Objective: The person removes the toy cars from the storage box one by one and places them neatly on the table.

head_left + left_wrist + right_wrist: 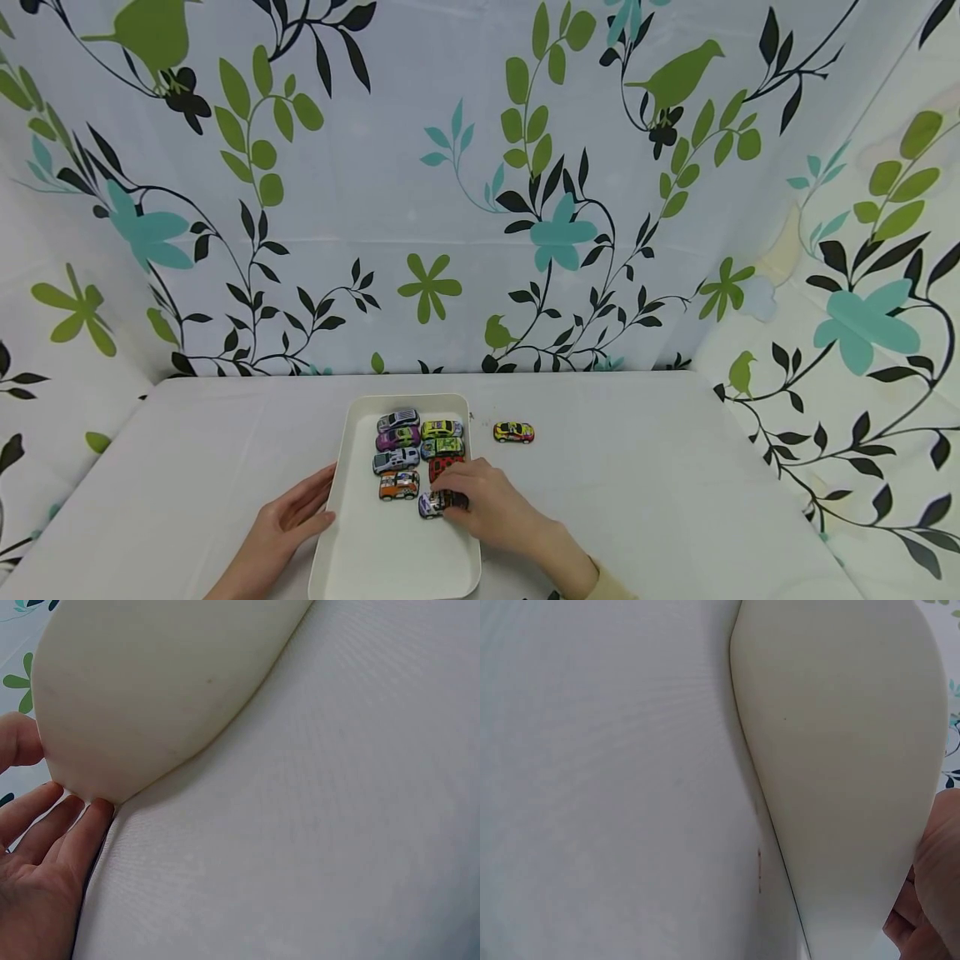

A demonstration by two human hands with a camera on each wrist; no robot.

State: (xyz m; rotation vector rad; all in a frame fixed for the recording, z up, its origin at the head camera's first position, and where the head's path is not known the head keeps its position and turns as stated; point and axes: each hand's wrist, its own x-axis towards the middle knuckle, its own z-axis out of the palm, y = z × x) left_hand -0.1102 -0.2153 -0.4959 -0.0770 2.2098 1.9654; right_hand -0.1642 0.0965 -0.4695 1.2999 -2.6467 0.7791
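My left hand point(281, 525) rests against the left side of the white tray point(393, 567), its fingers fairly straight and the thumb by the rim. The left wrist view shows those fingertips on the tray's outer wall. Over the tray's right part, my right hand point(495, 508) pinches a toy car point(432, 504) with dark and pale markings, partly hidden by the fingers. Just beyond it is a red toy car point(442, 467), partly covered by that hand. To its left sits an orange toy car point(399, 485). In the right wrist view, the tray wall hides the held car.
Farther up the tray, more toy cars form two columns, among them a purple car point(397, 437), a silver car point(396, 460) and a yellow-green car point(442, 428). A yellow and red toy car point(513, 432) stands on the white table point(637, 492), right of the tray.
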